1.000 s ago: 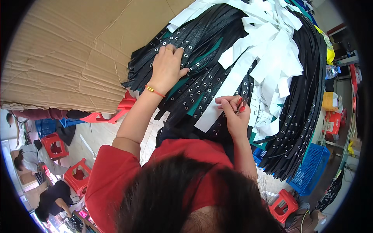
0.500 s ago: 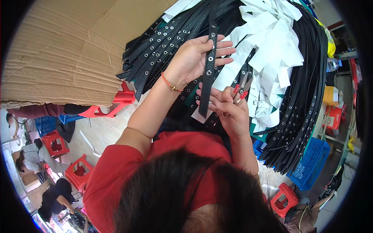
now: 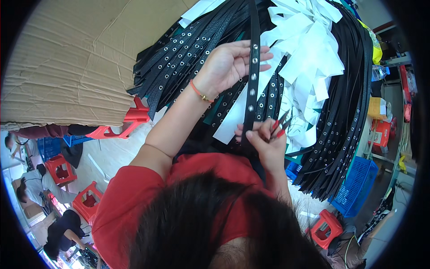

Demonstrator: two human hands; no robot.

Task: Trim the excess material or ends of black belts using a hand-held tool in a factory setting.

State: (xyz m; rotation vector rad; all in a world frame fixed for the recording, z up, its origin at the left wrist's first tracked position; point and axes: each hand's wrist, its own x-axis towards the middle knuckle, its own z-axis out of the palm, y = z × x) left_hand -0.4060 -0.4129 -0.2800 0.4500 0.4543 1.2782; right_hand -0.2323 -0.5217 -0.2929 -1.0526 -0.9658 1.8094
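A black belt strap [image 3: 253,83] with a row of metal eyelets hangs upright in front of me. My left hand [image 3: 227,66] is behind its upper part, fingers stretched out and spread, the strap lying across them. Lower down, my right hand [image 3: 270,145] pinches the strap near its lower end between thumb and fingers. The same hand also keeps a small pair of scissors [image 3: 281,129] with red handles, dark blades pointing up and away. The strap's tip is partly hidden by the fingers.
Many eyeletted black straps [image 3: 192,47] hang over the work surface, with more at the right [image 3: 333,148]. White paper strips [image 3: 309,49] lie among them. Cardboard [image 3: 67,62] covers the left. Blue crates [image 3: 356,186], red stools [image 3: 326,228] and other people [image 3: 67,231] are around.
The strap has turned and shifted right, its eyelets now facing differently. My left thumb has come off the strap's face. My right hand has moved down and closed on the lower end.
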